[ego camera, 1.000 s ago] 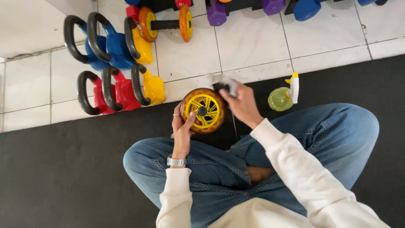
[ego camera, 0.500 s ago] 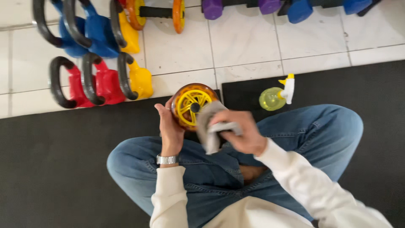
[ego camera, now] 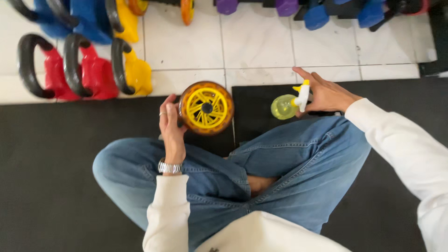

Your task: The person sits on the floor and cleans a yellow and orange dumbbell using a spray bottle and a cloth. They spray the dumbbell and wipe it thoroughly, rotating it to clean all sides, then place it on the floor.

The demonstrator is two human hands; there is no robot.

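I sit cross-legged on a black mat. My left hand [ego camera: 170,126], with a watch on its wrist, grips the side of a yellow and orange ab wheel [ego camera: 206,108] standing on edge by my left knee. My right hand [ego camera: 326,95] has reached to a yellow-green spray bottle [ego camera: 283,107] on the mat beyond my right knee. Its fingers curl around the white and yellow spray head and one finger sticks out above. The grey cloth is not in view.
Red and yellow kettlebells [ego camera: 88,70] stand on the white tile floor [ego camera: 254,42] at the left, with blue ones behind. Purple and blue dumbbells [ego camera: 317,11] line the far edge. The black mat [ego camera: 51,177] lies all around my legs.
My right hand, which held a grey cloth by the wheel, has swung right to the spray bottle, and the cloth is gone from sight. My left hand stays on the wheel.
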